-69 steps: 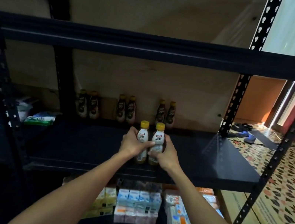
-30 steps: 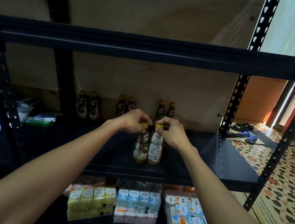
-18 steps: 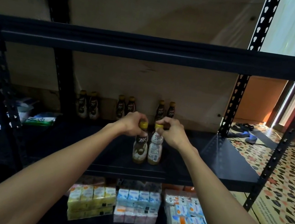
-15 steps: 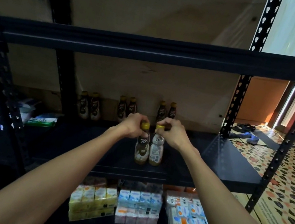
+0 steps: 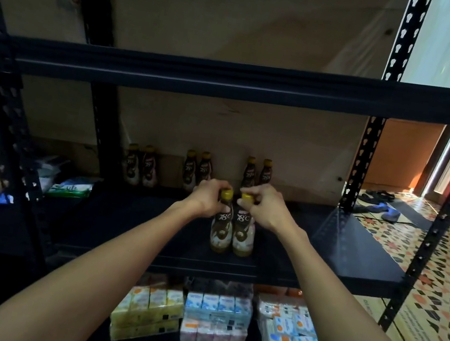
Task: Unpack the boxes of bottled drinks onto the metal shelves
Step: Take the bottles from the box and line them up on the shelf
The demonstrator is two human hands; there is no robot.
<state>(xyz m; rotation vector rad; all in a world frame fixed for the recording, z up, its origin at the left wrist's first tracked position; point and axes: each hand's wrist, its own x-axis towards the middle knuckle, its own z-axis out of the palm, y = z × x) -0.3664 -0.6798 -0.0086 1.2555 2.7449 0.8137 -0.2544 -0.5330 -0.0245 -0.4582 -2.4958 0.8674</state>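
While both stand on shelf [image 5: 339, 243], left hand [image 5: 207, 198] grips left bottle [image 5: 220, 230] at neck, right hand [image 5: 265, 207] right bottle [image 5: 243, 234].

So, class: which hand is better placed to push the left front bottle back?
Left: the left hand grips the left front bottle by its cap; the right hand holds the right front bottle.

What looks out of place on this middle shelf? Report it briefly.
Nothing stands out. The two front bottles stand upright, side by side, on the middle shelf, left hand and right hand holding their caps. The six back bottles stand upright in pairs. No spill shows.
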